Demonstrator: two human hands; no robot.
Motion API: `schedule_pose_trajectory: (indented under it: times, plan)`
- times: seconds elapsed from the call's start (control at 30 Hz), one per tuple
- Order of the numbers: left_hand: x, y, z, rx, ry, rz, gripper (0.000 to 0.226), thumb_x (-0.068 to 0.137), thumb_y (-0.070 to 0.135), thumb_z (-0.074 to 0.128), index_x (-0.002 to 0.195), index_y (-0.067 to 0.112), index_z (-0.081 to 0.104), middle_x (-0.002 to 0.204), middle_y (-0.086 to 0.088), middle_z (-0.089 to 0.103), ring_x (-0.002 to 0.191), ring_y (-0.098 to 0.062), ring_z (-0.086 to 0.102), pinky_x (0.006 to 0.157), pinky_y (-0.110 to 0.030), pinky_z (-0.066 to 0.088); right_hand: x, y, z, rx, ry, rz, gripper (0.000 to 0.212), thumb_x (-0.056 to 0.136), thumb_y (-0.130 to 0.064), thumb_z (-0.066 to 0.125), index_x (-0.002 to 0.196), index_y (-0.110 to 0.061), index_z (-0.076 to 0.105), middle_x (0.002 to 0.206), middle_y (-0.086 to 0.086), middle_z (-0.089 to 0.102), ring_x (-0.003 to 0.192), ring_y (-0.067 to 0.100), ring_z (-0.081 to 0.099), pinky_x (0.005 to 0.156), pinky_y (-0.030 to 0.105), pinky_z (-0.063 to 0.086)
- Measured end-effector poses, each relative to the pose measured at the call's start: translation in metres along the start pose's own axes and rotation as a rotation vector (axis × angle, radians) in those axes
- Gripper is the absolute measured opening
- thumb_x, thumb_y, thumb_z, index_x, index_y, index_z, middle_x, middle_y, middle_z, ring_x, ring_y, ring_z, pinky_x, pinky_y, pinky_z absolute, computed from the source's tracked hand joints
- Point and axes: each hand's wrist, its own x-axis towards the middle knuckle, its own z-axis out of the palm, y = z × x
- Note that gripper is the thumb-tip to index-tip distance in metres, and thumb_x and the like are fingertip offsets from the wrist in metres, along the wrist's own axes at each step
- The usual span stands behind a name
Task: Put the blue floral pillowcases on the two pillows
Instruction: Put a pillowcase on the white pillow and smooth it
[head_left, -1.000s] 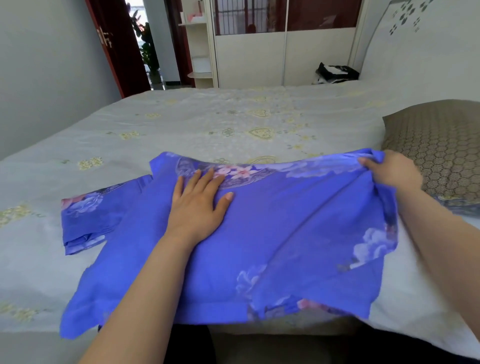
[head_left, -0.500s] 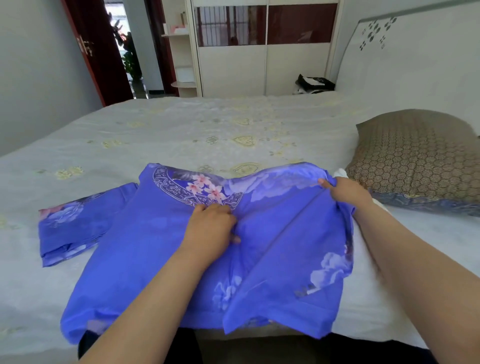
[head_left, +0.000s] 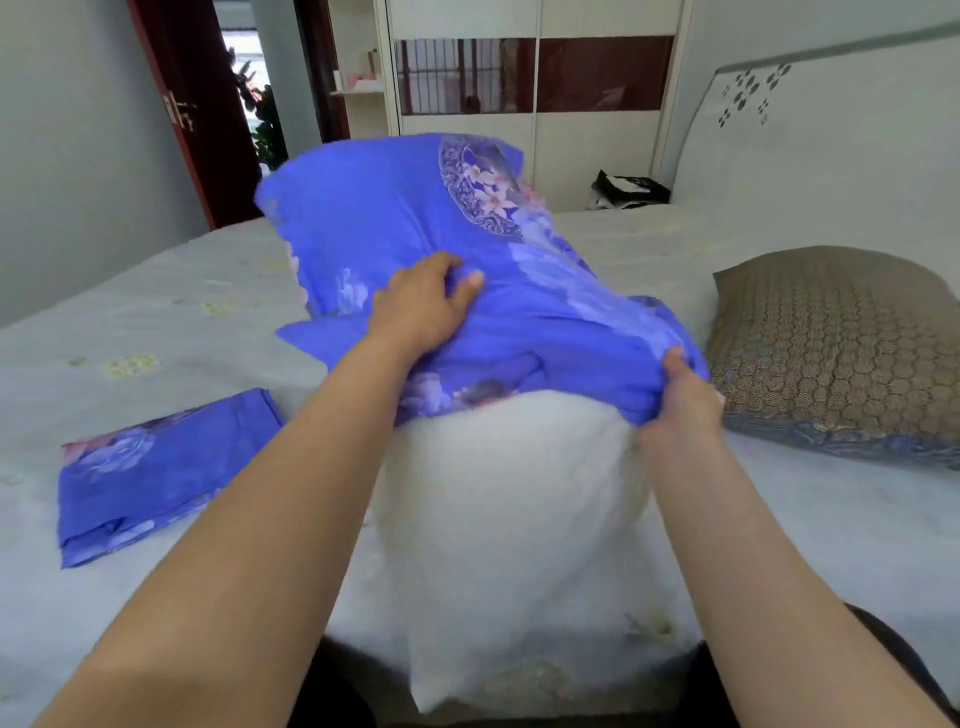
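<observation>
Pillowcase (head_left: 415, 218) one covers only the far end of the white pillow (head_left: 514, 509) on the bed (head_left: 156, 322) — left hand (head_left: 421, 306) and right hand (head_left: 680, 400) gripping its fabric — second pillowcase (head_left: 156, 467) folded, untouched.

Smooth blue cloth pillowcase (head_left: 415, 218), soft white pillow (head_left: 509, 519), glossy wardrobe panel (head_left: 602, 73)

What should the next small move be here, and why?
Probably pull the blue pillowcase further down over the white pillow: both the left hand and right hand grip its opening, yet most of the pillow is bare.
</observation>
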Motion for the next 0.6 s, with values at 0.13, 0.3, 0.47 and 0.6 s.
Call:
schedule_pose_trajectory:
  times: [0.13, 0.3, 0.47, 0.6]
  plan:
    - [-0.054, -0.026, 0.047, 0.072, -0.493, -0.075, 0.086, 0.075, 0.072, 0.054, 0.143, 0.024, 0.031, 0.142, -0.005, 0.041, 0.131, -0.025, 0.041, 0.108, -0.037, 0.033, 0.002, 0.034, -0.002, -0.328, 0.061, -0.145, 0.012, 0.086, -0.007, 0.060, 0.091, -0.015, 0.052, 0.076, -0.003, 0.052, 0.077, 0.019, 0.053, 0.057, 0.016, 0.042]
    - [-0.089, -0.019, 0.050, 0.413, -0.367, 0.041, 0.037, 0.087, 0.049, 0.055, 0.100, 0.019, 0.039, 0.100, 0.001, 0.054, 0.096, -0.023, 0.053, 0.089, -0.039, 0.034, 0.006, 0.034, 0.000, -0.691, -0.043, -0.234, 0.008, 0.083, -0.010, 0.055, 0.079, -0.016, 0.051, 0.075, 0.002, 0.050, 0.069, 0.020, 0.045, 0.052, 0.018, 0.036]
    - [-0.107, 0.012, 0.043, 0.506, -0.026, 0.294, 0.016, 0.077, 0.005, 0.047, 0.081, 0.020, 0.042, 0.072, 0.000, 0.056, 0.067, -0.027, 0.059, 0.068, -0.032, 0.031, 0.004, 0.022, -0.008, -0.849, -0.196, -0.165, 0.021, 0.085, -0.030, 0.063, 0.077, -0.014, 0.053, 0.076, -0.001, 0.053, 0.077, 0.022, 0.056, 0.077, 0.032, 0.043]
    - [-0.128, 0.009, 0.064, 0.299, 0.192, 0.328, 0.019, 0.079, 0.025, 0.045, 0.079, 0.017, 0.062, 0.066, -0.002, 0.060, 0.055, -0.026, 0.059, 0.052, -0.026, 0.039, 0.003, 0.010, -0.017, -0.929, -0.327, -0.271, 0.018, 0.086, -0.022, 0.062, 0.092, -0.004, 0.062, 0.086, 0.004, 0.058, 0.080, 0.018, 0.054, 0.071, 0.030, 0.041]
